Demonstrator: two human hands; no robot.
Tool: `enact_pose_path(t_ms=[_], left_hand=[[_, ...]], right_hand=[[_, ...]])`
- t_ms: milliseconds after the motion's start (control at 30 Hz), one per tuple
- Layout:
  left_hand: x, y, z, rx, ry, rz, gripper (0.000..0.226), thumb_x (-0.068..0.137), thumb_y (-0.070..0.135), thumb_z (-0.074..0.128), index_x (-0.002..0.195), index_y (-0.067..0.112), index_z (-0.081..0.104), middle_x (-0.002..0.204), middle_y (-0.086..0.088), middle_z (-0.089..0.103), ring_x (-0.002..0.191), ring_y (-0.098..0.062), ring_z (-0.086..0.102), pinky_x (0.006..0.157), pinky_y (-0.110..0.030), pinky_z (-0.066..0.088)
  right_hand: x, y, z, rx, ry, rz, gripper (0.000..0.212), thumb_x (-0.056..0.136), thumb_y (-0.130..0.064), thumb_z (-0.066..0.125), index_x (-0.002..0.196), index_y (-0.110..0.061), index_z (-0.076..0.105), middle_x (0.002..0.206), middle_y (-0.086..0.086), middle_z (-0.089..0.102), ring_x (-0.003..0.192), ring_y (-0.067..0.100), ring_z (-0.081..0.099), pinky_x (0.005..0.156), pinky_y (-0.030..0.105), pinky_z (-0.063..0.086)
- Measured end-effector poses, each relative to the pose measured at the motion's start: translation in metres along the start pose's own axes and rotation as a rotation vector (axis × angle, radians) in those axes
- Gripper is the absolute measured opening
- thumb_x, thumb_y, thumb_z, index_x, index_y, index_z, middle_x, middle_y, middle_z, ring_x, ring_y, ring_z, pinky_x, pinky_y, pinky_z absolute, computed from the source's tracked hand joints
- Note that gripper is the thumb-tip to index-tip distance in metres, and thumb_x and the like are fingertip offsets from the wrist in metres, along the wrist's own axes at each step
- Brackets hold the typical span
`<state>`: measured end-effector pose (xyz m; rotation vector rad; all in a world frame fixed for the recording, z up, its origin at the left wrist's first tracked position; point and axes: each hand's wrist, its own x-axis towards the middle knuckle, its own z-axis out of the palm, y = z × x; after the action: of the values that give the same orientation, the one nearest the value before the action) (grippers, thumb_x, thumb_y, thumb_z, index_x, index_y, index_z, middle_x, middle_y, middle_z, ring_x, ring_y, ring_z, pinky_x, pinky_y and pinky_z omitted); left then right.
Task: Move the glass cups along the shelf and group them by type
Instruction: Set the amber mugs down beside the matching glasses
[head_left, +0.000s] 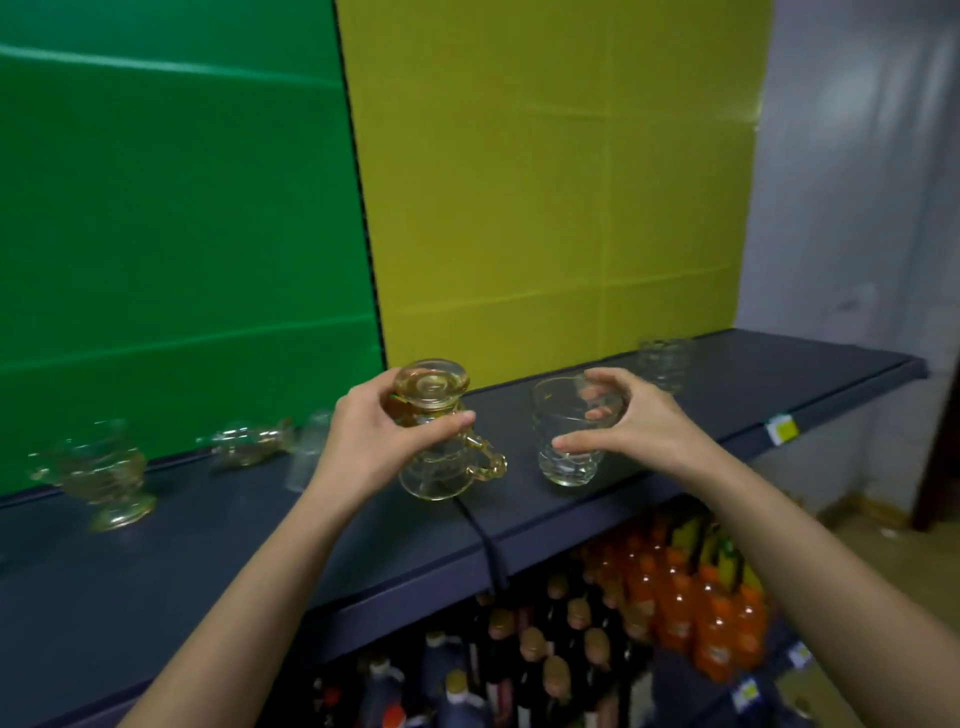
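On the dark shelf, far left, a yellow-tinted footed cup stands upright, set back from the front edge with bare shelf in front of it. Further right, by the green back panel, another tinted cup lies on its side, and a small clear glass stands just beside it. The left hand is wrapped around an amber handled cup, fingers and thumb pinching its upper body. Beside it, the right hand curls over the rim of a clear tumbler near the front edge. A second clear tumbler stands behind, against the yellow panel; the shelf's right end lies open.
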<state>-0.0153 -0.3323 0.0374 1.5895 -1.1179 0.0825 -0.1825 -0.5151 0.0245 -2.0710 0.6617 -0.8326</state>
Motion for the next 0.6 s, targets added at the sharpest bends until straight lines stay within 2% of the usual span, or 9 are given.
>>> enact_pose_path(t_ms=[100, 233, 333, 433, 600], left_hand=[[0.013, 0.012, 0.048, -0.036, -0.032, 0.011, 0.05, 0.044, 0.052, 0.084, 0.086, 0.028, 0.07, 0.083, 0.01, 0.075, 0.077, -0.003, 0.067, 0.075, -0.024, 0.052], [0.027, 0.029, 0.112, -0.041, -0.061, 0.018, 0.054, 0.045, 0.051, 0.083, 0.091, 0.024, 0.071, 0.085, 0.006, 0.075, 0.081, -0.008, 0.068, 0.079, -0.033, 0.055], [0.035, 0.035, 0.154, -0.055, -0.055, 0.003, 0.055, 0.043, 0.051, 0.085, 0.09, 0.026, 0.07, 0.086, 0.006, 0.075, 0.082, -0.008, 0.068, 0.08, -0.036, 0.055], [0.044, 0.038, 0.189, -0.076, -0.048, -0.019, 0.057, 0.043, 0.054, 0.082, 0.09, 0.026, 0.07, 0.086, 0.008, 0.075, 0.082, -0.006, 0.068, 0.08, -0.033, 0.054], [0.066, 0.044, 0.236, -0.108, -0.057, -0.057, 0.059, 0.044, 0.053, 0.081, 0.094, 0.025, 0.07, 0.089, 0.005, 0.075, 0.086, -0.009, 0.069, 0.084, -0.039, 0.055]], right_hand=[[0.007, 0.028, -0.041, -0.016, 0.042, 0.026, 0.094, 0.05, -0.035, 0.088, 0.132, -0.019, 0.045, 0.114, -0.005, 0.059, 0.099, 0.011, 0.06, 0.09, 0.03, 0.047], [0.018, 0.063, -0.095, -0.044, 0.08, 0.038, 0.093, 0.053, -0.033, 0.088, 0.133, -0.019, 0.042, 0.116, -0.004, 0.059, 0.099, 0.012, 0.06, 0.084, 0.027, 0.046], [0.03, 0.089, -0.129, -0.066, 0.092, 0.03, 0.096, 0.053, -0.035, 0.087, 0.135, -0.018, 0.041, 0.117, -0.004, 0.059, 0.102, 0.013, 0.059, 0.09, 0.033, 0.049], [0.044, 0.112, -0.156, -0.08, 0.094, 0.028, 0.097, 0.053, -0.038, 0.086, 0.136, -0.019, 0.039, 0.12, -0.004, 0.058, 0.107, 0.014, 0.058, 0.094, 0.039, 0.048], [0.068, 0.148, -0.192, -0.063, 0.113, 0.059, 0.098, 0.055, -0.04, 0.085, 0.138, -0.019, 0.035, 0.12, -0.006, 0.055, 0.112, 0.016, 0.055, 0.096, 0.04, 0.047]])
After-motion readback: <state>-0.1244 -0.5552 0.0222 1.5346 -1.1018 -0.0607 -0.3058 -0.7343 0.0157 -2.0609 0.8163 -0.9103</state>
